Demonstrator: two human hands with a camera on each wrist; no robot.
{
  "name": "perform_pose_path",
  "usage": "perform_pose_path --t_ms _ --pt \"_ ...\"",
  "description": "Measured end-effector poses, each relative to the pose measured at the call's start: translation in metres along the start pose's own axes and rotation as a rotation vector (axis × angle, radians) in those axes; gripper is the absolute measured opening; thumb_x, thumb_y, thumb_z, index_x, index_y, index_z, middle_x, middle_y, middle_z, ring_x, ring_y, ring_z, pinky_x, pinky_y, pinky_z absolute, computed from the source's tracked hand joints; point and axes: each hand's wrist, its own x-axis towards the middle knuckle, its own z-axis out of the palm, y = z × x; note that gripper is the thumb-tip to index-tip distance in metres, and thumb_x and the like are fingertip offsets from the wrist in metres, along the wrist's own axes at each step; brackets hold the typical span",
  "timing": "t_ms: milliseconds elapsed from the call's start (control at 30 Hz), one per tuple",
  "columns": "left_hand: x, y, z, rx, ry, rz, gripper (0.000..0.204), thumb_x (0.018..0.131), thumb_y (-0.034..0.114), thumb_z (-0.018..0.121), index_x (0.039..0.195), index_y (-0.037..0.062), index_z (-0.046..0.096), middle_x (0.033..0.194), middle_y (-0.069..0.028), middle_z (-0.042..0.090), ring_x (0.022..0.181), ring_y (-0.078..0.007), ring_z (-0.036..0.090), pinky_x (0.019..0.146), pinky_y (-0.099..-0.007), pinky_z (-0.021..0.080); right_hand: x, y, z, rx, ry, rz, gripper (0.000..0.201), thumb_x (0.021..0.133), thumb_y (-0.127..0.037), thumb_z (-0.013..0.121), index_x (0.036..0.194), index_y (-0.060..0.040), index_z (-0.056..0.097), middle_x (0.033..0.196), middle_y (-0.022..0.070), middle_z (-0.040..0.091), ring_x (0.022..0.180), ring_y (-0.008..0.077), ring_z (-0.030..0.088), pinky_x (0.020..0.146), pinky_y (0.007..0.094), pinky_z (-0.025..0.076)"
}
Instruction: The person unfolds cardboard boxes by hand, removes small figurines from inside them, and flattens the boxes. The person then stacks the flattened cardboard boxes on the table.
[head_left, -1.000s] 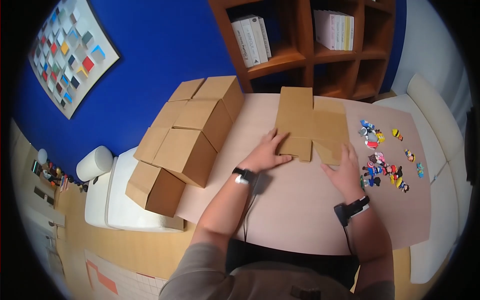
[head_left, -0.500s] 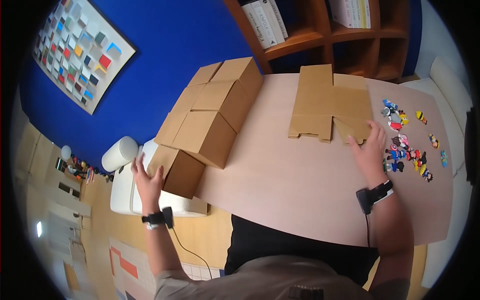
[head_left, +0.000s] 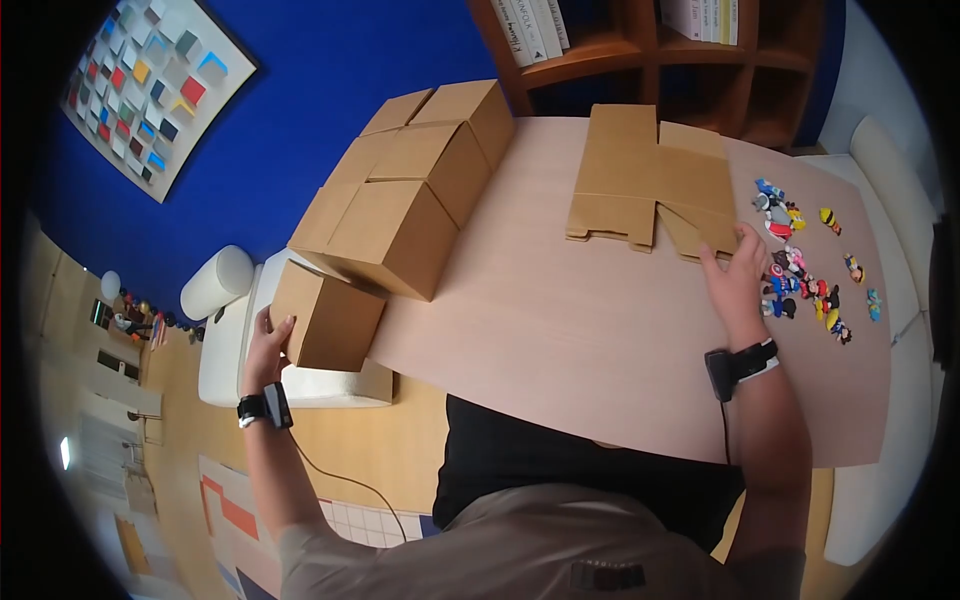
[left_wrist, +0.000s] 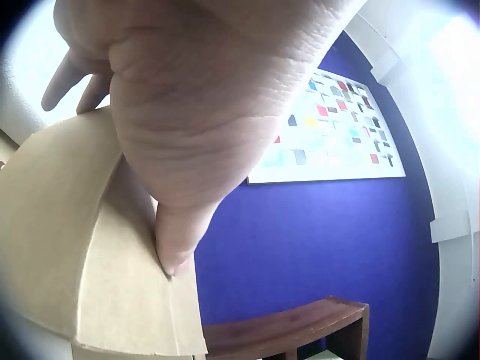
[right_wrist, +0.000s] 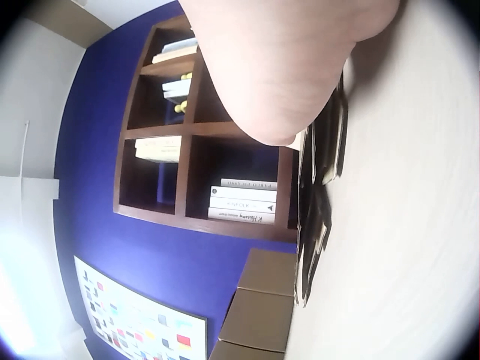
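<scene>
My left hand [head_left: 266, 350] grips the nearest cardboard box [head_left: 328, 315] at its outer left end. In the left wrist view its thumb [left_wrist: 178, 240] presses on one face of the box while the fingers reach over the far side. The box stands askew, with a narrow gap between it and the row of boxes behind. Across the table, my right hand [head_left: 738, 285] rests at the near right corner of a flattened cardboard box [head_left: 650, 175], thumb and fingers spread around that corner. A loose flap angles out beside its thumb.
More closed cardboard boxes [head_left: 400, 200] stand in two rows along the left side of the table [head_left: 540, 330]. Small toy figures [head_left: 790, 260] lie in a cluster right of my right hand. A wooden shelf [head_left: 640, 75] is behind the table, a white sofa [head_left: 230, 350] at left.
My left hand has left the flattened box, swung left and taken hold of the nearest box, which has shifted slightly away from its row. My right hand has stayed by the flattened box's corner.
</scene>
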Motion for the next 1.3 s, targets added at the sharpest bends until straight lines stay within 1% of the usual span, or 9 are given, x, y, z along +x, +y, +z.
perform_pose_path --t_ms 233,333,433,567,700,833,900,967,1300 --pt "-0.040 0.005 0.015 0.033 -0.194 0.150 0.089 0.088 0.036 0.085 0.155 0.0053 0.034 0.146 -0.0133 0.053 0.134 -0.0263 0.054 0.105 -0.0420 0.051 0.000 -0.004 -0.001 0.008 0.012 -0.017 0.065 0.087 -0.024 0.082 0.138 -0.0030 0.049 0.133 0.0218 0.054 0.133 0.0411 0.045 0.114 0.0502 0.035" --pt "-0.071 0.025 0.042 0.172 -0.357 0.200 0.107 0.077 0.051 0.088 0.156 0.0038 0.033 0.149 -0.0146 0.048 0.144 -0.0279 0.042 0.121 -0.0406 0.031 0.001 -0.005 -0.004 0.047 0.093 0.008 0.057 0.087 -0.022 0.081 0.133 -0.0030 0.053 0.129 0.0204 0.056 0.129 0.0406 0.048 0.113 0.0497 0.036" --pt "-0.100 0.044 0.087 0.077 -0.458 0.226 0.108 0.071 0.035 0.096 0.154 0.0005 0.036 0.144 -0.0154 0.051 0.138 -0.0270 0.048 0.119 -0.0404 0.037 0.004 -0.006 -0.010 0.127 0.133 -0.059 0.049 0.085 -0.018 0.080 0.126 -0.0024 0.057 0.126 0.0194 0.058 0.126 0.0402 0.051 0.110 0.0505 0.040" --pt "-0.124 0.069 0.173 0.079 -0.418 0.362 0.103 0.068 0.035 0.097 0.149 -0.0017 0.045 0.140 -0.0171 0.052 0.133 -0.0291 0.053 0.116 -0.0411 0.042 -0.014 -0.046 -0.030 0.283 -0.029 -0.472 0.049 0.084 -0.021 0.082 0.124 -0.0034 0.060 0.134 0.0194 0.059 0.127 0.0406 0.056 0.108 0.0510 0.045" --pt "-0.121 0.100 0.249 0.227 -0.433 0.652 0.082 0.076 0.030 0.091 0.141 -0.0029 0.053 0.129 -0.0173 0.054 0.125 -0.0308 0.056 0.111 -0.0413 0.045 -0.033 -0.077 -0.053 0.391 -0.381 -0.984 0.077 0.085 -0.059 0.079 0.139 -0.0098 0.053 0.148 0.0213 0.053 0.138 0.0441 0.051 0.112 0.0539 0.045" --pt "-0.075 0.103 0.319 0.057 -0.535 0.864 0.057 0.089 0.019 0.077 0.137 -0.0019 0.055 0.124 -0.0179 0.056 0.122 -0.0314 0.056 0.106 -0.0401 0.048 -0.042 -0.083 -0.037 0.596 -0.358 -0.906 0.088 0.085 -0.064 0.078 0.144 -0.0094 0.044 0.155 0.0240 0.045 0.140 0.0450 0.048 0.115 0.0549 0.043" --pt "-0.047 0.099 0.350 -0.144 -0.639 0.825 0.039 0.096 0.016 0.068 0.131 0.0015 0.058 0.118 -0.0123 0.060 0.113 -0.0249 0.060 0.099 -0.0351 0.051 -0.038 -0.074 -0.036 0.641 -0.293 -0.821 0.089 0.084 -0.064 0.079 0.143 -0.0089 0.043 0.155 0.0244 0.043 0.140 0.0449 0.049 0.115 0.0551 0.043" --pt "-0.035 0.106 0.366 -0.646 -0.944 0.284 0.026 0.100 0.017 0.063 0.124 0.0054 0.061 0.113 -0.0050 0.063 0.105 -0.0171 0.063 0.093 -0.0308 0.053 -0.031 -0.067 -0.036 0.567 -0.230 -0.866 0.085 0.084 -0.064 0.079 0.139 -0.0075 0.045 0.154 0.0241 0.044 0.138 0.0453 0.049 0.115 0.0552 0.043" --pt "-0.035 0.099 0.379 -0.755 -1.067 0.304 0.035 0.103 0.037 0.066 0.121 0.0063 0.063 0.123 -0.0025 0.059 0.114 -0.0140 0.060 0.099 -0.0313 0.050 -0.032 -0.071 -0.054 0.471 -0.126 -0.967 0.089 0.069 -0.074 0.086 0.121 -0.0092 0.054 0.133 0.0175 0.053 0.123 0.0392 0.055 0.113 0.0615 0.044"
